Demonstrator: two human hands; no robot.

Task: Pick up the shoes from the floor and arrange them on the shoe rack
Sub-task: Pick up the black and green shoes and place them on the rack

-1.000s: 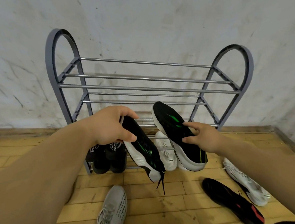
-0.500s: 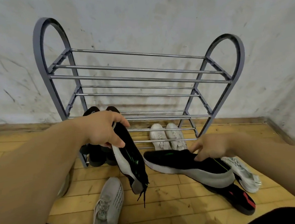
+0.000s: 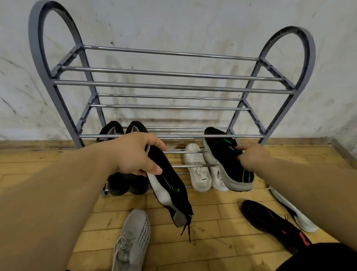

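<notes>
A grey metal shoe rack (image 3: 170, 86) with bar shelves stands against the wall. My left hand (image 3: 135, 156) grips the heel of a black-and-green sneaker (image 3: 170, 192), which hangs toe-down in front of the rack. My right hand (image 3: 251, 156) holds its mate (image 3: 227, 161) by the collar, at the right of the rack's bottom shelf beside a white pair (image 3: 200, 170). A black pair (image 3: 125, 183) sits at the shelf's left end.
On the wooden floor lie a grey knit sneaker (image 3: 130, 245), a black shoe with red marks (image 3: 274, 224) and a white-and-black shoe (image 3: 294, 213). The upper two shelves hold nothing. A wall corner closes the right side.
My right hand lifted the second black-and-green sneaker off the floor and brought it up to the bottom shelf beside the white pair. My left hand kept holding its shoe in about the same place.
</notes>
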